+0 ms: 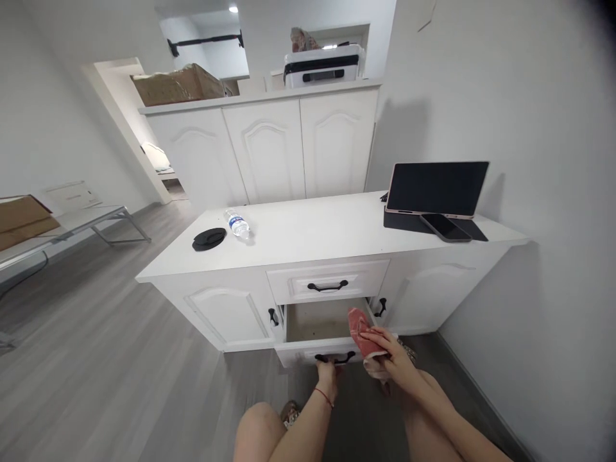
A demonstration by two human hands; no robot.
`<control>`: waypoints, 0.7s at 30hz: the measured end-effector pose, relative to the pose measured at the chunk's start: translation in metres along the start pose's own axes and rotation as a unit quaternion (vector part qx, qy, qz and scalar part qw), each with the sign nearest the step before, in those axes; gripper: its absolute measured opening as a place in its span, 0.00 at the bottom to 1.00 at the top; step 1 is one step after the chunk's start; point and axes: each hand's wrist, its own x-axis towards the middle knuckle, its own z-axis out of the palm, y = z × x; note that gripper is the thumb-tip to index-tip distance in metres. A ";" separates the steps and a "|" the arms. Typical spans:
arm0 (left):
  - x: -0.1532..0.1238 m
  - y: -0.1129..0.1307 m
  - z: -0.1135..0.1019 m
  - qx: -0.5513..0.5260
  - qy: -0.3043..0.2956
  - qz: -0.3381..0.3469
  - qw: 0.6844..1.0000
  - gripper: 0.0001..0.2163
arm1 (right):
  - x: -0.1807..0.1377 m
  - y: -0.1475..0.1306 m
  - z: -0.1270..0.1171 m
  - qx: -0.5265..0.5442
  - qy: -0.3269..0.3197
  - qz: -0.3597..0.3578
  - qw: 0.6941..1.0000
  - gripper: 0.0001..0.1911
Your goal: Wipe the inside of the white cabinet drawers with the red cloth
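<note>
Cloth (360, 328), pink and crumpled, is pinched in my right hand (391, 358), the fingers pressed together over it at the right front corner of the open bottom drawer (312, 321). My left hand (328, 377) reaches up to the drawer's black handle (337, 358), fingers curled onto it as far as I can make out. The drawer is pulled out and looks bare inside; the top drawer (327, 282) above it is shut. I judge I'm at the point of bringing the cloth down into the drawer, though I can't say whether to wipe or to lay it there. A next move would call for my left hand to steady the drawer while my right lowers the cloth past the front wall. A water bottle (237, 224), a tablet (436, 187) and a phone (445, 227) sit on the cabinet top (308, 234), well apart from my hands.
</note>
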 end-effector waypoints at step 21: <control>-0.019 -0.008 -0.012 -0.232 -0.013 -0.018 0.972 0.10 | 0.006 0.036 0.052 -0.384 0.020 -0.125 0.915 0.34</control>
